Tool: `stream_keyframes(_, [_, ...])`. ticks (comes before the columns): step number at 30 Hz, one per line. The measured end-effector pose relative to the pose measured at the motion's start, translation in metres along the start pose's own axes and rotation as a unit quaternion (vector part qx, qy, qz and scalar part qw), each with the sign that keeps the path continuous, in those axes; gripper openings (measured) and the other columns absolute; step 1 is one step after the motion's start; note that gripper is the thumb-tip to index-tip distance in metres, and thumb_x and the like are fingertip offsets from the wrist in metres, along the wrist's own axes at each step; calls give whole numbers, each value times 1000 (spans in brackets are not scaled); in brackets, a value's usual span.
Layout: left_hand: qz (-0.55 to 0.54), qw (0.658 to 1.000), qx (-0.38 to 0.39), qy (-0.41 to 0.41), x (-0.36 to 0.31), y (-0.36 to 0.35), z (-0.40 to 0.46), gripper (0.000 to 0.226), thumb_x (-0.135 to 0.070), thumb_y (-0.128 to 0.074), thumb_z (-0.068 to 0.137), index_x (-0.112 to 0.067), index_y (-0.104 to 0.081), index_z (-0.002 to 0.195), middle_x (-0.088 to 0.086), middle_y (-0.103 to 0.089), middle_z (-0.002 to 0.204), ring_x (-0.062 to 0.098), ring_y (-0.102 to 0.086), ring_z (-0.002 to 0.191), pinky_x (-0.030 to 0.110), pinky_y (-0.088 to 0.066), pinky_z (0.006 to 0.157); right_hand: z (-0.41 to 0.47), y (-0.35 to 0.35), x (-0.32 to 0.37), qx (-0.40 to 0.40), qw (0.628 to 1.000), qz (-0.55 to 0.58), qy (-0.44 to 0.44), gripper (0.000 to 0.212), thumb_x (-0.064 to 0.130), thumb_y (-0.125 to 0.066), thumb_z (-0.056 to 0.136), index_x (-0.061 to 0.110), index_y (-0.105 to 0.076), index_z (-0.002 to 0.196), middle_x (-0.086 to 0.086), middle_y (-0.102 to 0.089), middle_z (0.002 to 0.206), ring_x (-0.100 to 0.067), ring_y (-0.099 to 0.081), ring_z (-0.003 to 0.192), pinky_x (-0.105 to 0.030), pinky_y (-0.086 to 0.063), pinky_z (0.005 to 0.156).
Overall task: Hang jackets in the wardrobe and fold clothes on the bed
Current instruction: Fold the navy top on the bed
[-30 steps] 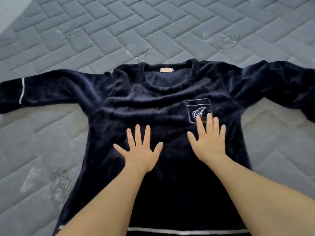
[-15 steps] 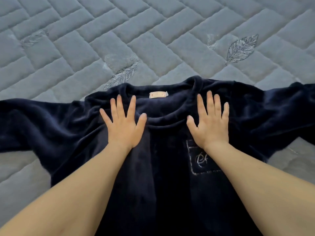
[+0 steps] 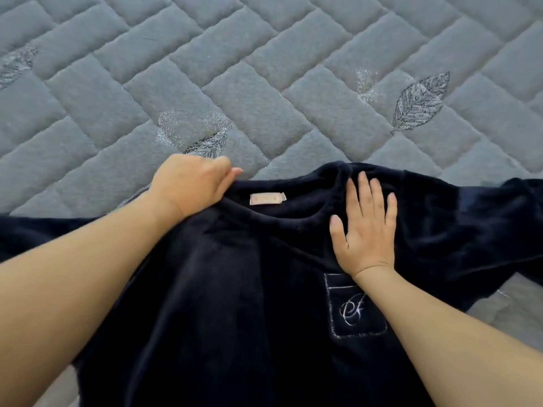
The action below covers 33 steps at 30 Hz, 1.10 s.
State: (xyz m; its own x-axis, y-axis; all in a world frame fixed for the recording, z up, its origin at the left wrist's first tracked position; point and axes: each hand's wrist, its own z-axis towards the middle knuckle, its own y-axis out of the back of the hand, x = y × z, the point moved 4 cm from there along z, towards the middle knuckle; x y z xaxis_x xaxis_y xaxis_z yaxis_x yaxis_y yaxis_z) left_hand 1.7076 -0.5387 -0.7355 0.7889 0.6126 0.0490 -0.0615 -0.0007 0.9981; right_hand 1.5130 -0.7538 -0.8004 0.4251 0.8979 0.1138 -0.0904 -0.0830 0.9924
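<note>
Smoothing is being dropped for folding: the dark top [image 3: 235,289], spread flat mid-bed [image 3: 264,69], is now being gripped at its collar-side shoulder by the curled left hand [image 3: 191,183], while the flat, fingers-straight right hand [image 3: 364,227] is pinning it, holding nothing.

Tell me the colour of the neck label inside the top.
Pale pink neck label, on the dark navy top; head view.

left hand [image 3: 191,183] curled, right hand [image 3: 365,227] flat
</note>
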Motion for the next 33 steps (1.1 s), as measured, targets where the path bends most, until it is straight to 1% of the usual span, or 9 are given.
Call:
stream_keyframes(6, [-55,989,-97,93,-94,-11,-25,26,-32,-48,97,-9,-60,94,17,-60,101,35,-54,91,48,-42,78,0,-4,-2,-11,1000,9,11,65,40,-27,95,11,-25,153,-11,-18,162,-29,-14,149,-54,-6,120])
stream_keyframes(11, [-74,993,62,69,-139,-49,-64,57,-46,-30,98,-24,-35,150,5,-30,156,27,-22,146,53,-6,120,0,-6,-3,-29,999,33,13,62,40,-21,98,13,-26,153,-8,-19,162,-26,-15,149,-51,-4,121])
stream_keyframes(14, [-48,986,125,104,-139,-49,-57,57,-46,-25,100,-31,-20,154,1,-14,161,22,-7,149,49,5,119,1,9,-3,11,995,94,16,59,37,-25,99,15,-23,154,-5,-14,163,-22,-10,150,-46,2,121])
stream_keyframes(17, [-21,975,152,163,-148,-37,-48,56,-41,-33,99,-30,-22,153,1,-15,161,22,-7,147,52,4,118,-11,54,-31,19,939,343,20,54,18,-44,98,12,-33,150,-5,-22,161,-18,-18,148,-41,-9,122])
stream_keyframes(22, [-53,975,5,214,-259,35,10,54,-26,-49,69,-1,-53,117,26,-50,119,44,-48,104,53,-40,91,-71,141,-221,-237,935,258,-54,53,15,-57,75,4,-58,127,-17,-55,134,-34,-50,124,-44,-35,105])
stream_keyframes(25, [-240,958,103,118,-370,43,62,65,-26,-52,83,-19,-32,144,15,-35,141,39,-39,124,53,-38,102,-104,136,-350,-115,928,166,-312,63,25,-61,80,7,-47,139,-19,-44,144,-38,-41,130,-48,-30,108])
stream_keyframes(28, [-281,915,265,119,-441,24,94,78,-38,-49,91,-40,0,152,-6,-2,160,27,-3,147,69,-15,109,-120,114,-417,56,777,270,-565,74,60,-50,87,20,-37,147,-12,-28,155,-34,-26,140,-45,-19,116])
stream_keyframes(31, [-163,931,295,141,-464,11,101,79,-45,-48,92,-40,2,152,-7,4,161,28,6,147,77,-13,103,-103,105,-419,125,802,329,-482,74,67,-60,75,24,-53,135,-8,-34,151,-33,-32,136,-46,-28,115])
stream_keyframes(33, [-136,940,278,143,-473,13,101,70,-32,-45,95,-36,-5,152,-3,0,160,32,1,145,75,-17,103,-91,105,-404,123,776,456,-417,55,42,-69,78,13,-60,124,-16,-56,133,-35,-54,119,-45,-46,102])
